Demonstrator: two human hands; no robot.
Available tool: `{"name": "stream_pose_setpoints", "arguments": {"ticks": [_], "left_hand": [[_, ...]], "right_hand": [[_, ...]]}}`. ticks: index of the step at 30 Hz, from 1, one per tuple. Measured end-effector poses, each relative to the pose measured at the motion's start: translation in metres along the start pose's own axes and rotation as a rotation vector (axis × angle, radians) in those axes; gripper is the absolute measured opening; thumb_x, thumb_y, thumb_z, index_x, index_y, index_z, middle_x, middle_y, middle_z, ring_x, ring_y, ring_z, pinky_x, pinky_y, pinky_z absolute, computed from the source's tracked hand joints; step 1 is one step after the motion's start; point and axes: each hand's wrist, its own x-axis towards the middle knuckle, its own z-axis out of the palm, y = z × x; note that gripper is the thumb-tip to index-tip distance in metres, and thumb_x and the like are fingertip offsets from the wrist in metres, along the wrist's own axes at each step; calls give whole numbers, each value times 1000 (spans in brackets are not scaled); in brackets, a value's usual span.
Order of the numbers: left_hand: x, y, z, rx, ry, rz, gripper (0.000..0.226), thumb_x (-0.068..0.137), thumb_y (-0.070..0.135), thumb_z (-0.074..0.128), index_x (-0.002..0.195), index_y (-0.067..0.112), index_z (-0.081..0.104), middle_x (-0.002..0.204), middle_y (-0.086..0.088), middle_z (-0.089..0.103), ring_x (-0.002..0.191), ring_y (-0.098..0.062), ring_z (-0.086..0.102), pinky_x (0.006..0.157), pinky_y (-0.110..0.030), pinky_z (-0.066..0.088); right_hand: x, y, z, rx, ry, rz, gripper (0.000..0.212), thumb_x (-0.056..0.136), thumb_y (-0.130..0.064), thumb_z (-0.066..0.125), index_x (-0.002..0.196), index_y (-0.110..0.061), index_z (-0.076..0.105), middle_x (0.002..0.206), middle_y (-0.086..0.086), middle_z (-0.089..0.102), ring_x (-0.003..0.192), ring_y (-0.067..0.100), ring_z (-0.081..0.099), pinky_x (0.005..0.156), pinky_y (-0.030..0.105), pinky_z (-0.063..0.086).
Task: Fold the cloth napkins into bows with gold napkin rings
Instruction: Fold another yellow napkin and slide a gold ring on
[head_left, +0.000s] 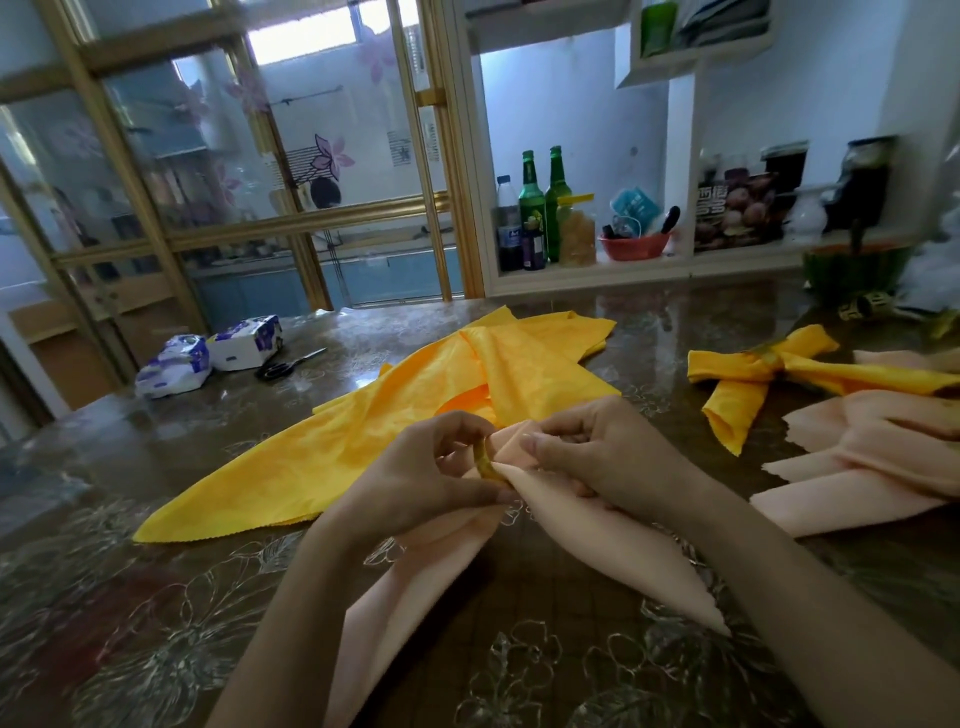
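A peach napkin (597, 540) lies folded in front of me, its two long tails spreading toward the table's near edge. My left hand (415, 478) pinches a gold napkin ring (484, 457) at the napkin's gathered middle. My right hand (602, 452) grips the bunched peach cloth just right of the ring. Behind my hands a yellow napkin (415, 410) lies spread out loose. At the right sit a finished yellow bow (769, 374) with a ring at its centre and a peach bow (872, 457).
The table (156, 597) has a glossy floral cover. Two tissue packs (208, 353) and scissors (285, 366) lie at the back left. A shelf with green bottles (543, 202) and a red bowl (634, 244) stands behind. A green basket (852, 270) sits far right.
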Motion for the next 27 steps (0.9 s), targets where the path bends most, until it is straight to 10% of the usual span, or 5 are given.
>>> {"name": "stream_pose_setpoints", "arguments": {"ticks": [11,17,27], "left_hand": [[-1,1,-7,100,44,35,47,63,28,84,97,43,55,102,18,61,95,-2,58,85,-24,50],[2,7,0,188,57,65,47,65,33,83,101,36,54,100,22,57,90,5,54,70,-7,43],[24,-4,26,351,129,261,45,70,32,75,110,26,56,96,26,50,99,-9,58,88,-41,48]], "right_hand": [[7,2,-9,42,-14,-12,12,90,-20,59,91,-18,70,45,-7,53,38,0,44,40,12,33],[11,8,-13,-27,-12,21,15,90,-22,59,89,-14,72,59,-6,61,49,-1,50,46,11,37],[18,14,-15,16,48,335,24,84,-27,64,103,-15,55,95,3,61,82,12,58,61,22,45]]}}
